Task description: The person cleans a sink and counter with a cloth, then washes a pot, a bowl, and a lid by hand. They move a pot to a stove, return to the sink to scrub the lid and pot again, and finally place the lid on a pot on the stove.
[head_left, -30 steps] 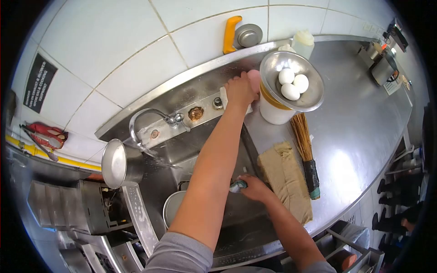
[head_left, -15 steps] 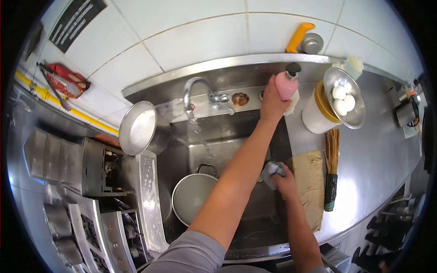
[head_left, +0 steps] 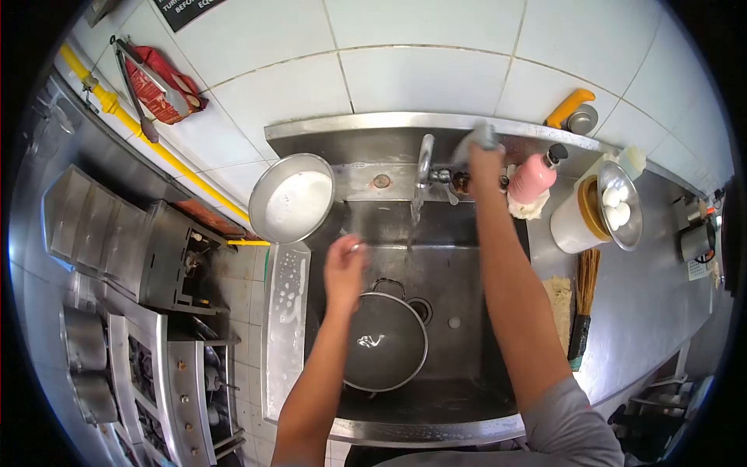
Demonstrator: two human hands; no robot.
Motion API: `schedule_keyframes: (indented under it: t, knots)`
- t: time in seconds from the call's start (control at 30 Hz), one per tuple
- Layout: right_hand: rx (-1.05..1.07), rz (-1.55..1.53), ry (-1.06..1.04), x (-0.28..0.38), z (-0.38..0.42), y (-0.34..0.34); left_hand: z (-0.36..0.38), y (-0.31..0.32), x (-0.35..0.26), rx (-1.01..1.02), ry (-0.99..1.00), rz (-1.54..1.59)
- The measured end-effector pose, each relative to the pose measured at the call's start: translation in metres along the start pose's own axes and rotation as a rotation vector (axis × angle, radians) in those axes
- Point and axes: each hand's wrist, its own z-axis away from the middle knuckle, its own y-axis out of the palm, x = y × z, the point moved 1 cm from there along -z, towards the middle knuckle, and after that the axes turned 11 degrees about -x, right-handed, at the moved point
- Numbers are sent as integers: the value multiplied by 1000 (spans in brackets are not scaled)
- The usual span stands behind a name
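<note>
Here, two hands; the right holds one blurred grey object.

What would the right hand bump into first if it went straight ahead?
The right hand points toward the steel backsplash, so probably that, with the blurry grey thing it holds touching first. Depth is unclear.

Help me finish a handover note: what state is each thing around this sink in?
Faucet: running.
Sink pot: rim up; contents unclear.
Pot beside sink: uncovered, whitish inside.
Steel bowl: uncovered, holding white eggs.
Pink pump bottle: upright on a cloth.
Brush: lying on the counter.
Tongs: hanging, spread open.
Right hand: blurred thing in its grip.
Left hand: partly curled; contents unclear.
</note>
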Motion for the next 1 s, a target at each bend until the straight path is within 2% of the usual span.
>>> schedule_keyframes:
  t: [0.03,0.07,0.13,0.17,0.23,0.27,0.3,0.37,0.4,0.43,0.47,0.5,0.53,0.57,0.6,0.63,0.7,0.73,0.77,0.8,0.83,0.87,0.9,0.97,1.0]
  knots:
    - [-43,135,-20,7,15,26,-4,-29,-1,-84,49,32]
    - [-43,141,-26,10,23,36,-8,-56,-10,-124,125,-30]
    - [305,-175,57,11,39,48,-11,-95,-30,-201,254,-67]
    - [301,-168,54,8,41,37,-12,-108,-37,-233,314,-39]
    - [396,-492,22,4,41,-2,-19,-117,-58,-241,378,-140]
    - [349,-496,-10,3,51,-23,-21,-118,-66,-252,438,-256]
    - [298,-499,-40,-1,65,-45,-23,-115,-73,-248,428,-244]
    - [154,-88,-321,-38,87,-76,-35,-101,-88,-212,519,-576]
    - [210,58,-443,-41,108,-82,-49,-102,-79,-161,640,-688]
    - [264,210,-557,-41,131,-79,-57,-100,-73,-154,640,-678]
    - [134,169,-885,-51,142,-69,-62,-98,-69,-141,601,-680]
    - [132,170,-892,-36,154,-59,-63,-97,-71,-135,566,-682]
    - [45,4,-700,-18,157,-46,-63,-97,-75,-139,576,-676]
    - [-44,-157,-498,-2,160,-35,-55,-96,-82,-178,652,-682]
    - [-102,-534,-120,8,158,-27,-45,-94,-88,-210,727,-689]
    - [-118,-542,-120,22,157,-31,-36,-95,-93,-195,739,-690]
    - [295,-453,-477,77,158,-45,-17,-92,-102,-194,1025,-703]
    - [364,-283,-648,95,158,-47,-10,-81,-101,-76,1043,-491]
    - [350,-283,-653,97,144,-49,-6,-69,-103,102,962,-488]
    - [470,-127,-679,96,124,-49,-2,-54,-108,273,876,-484]
    - [594,32,-699,98,111,-44,3,-27,-115,291,777,-370]
    - [653,146,-543,108,108,-43,6,5,-123,311,676,-260]
    - [644,147,-541,111,101,-38,5,34,-131,315,640,-251]
    - [658,551,-70,99,90,-29,-6,75,-142,347,596,-248]
    - [662,628,-227,93,90,-26,-13,92,-147,343,668,-395]
